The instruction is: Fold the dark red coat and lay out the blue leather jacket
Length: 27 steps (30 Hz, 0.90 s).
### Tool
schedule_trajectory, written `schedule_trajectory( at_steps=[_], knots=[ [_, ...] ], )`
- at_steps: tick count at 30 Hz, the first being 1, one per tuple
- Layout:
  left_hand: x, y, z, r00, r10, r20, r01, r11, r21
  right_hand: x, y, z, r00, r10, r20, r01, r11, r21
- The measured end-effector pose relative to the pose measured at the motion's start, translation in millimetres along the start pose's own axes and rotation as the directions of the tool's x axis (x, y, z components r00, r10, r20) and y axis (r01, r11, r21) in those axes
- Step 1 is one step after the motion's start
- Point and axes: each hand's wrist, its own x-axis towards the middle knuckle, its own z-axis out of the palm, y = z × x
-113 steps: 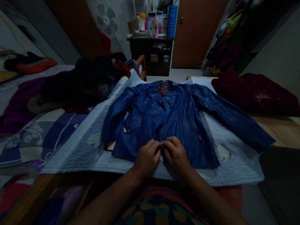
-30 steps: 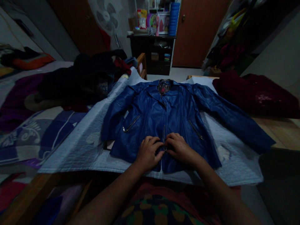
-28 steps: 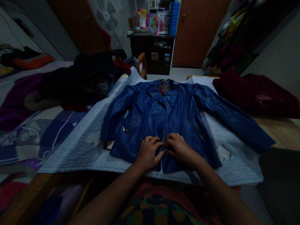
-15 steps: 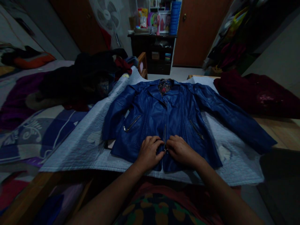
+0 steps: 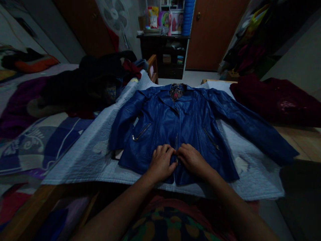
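A blue leather jacket (image 5: 165, 124) lies front side up, its collar away from me and its sleeves spread to both sides. The front zipper (image 5: 177, 142) runs down the middle, joined above my hands and parted at the hem. My left hand (image 5: 162, 162) is closed on the jacket's front edge just left of the zipper, with thumb and fingers bent. On the other side, my right hand (image 5: 192, 159) has its fingers curled together over the opposite edge. A small metal slider shows between the hands. My fingertips partly hide what they grip.
Under the jacket is a pale blue quilted cover (image 5: 85, 164). Dark clothes (image 5: 82, 83) are piled at the left. A maroon garment (image 5: 273, 100) lies at the right. Beyond stand a dark cabinet (image 5: 163, 68), a fan (image 5: 114, 14) and a wooden chair part (image 5: 152, 68).
Both hands have shifted very slightly away from me along the zipper, and the slider shows more between them. The jacket lies almost as before.
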Motion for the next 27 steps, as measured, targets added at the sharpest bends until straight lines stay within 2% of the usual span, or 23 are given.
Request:
schedule_trajectory(
  at_steps=[6, 16, 27],
  knots=[
    [1.1, 3.3, -0.2, 0.999, -0.035, 0.022, 0.035, 0.999, 0.018, -0.8, -3.5, 1.2, 0.999, 0.028, -0.017, -0.029, 0.999, -0.032],
    [-0.8, 3.8, 0.5, 0.999, -0.038, 0.022, 0.038, 0.999, -0.002, 0.1, 2.0, 1.8, 0.999, 0.040, -0.006, -0.040, 0.999, -0.012],
    [-0.3, 2.6, 1.3, 1.000, -0.022, 0.004, 0.022, 1.000, -0.013, 1.8, -2.5, 1.6, 0.996, 0.088, -0.017, -0.089, 0.995, -0.035]
  ],
)
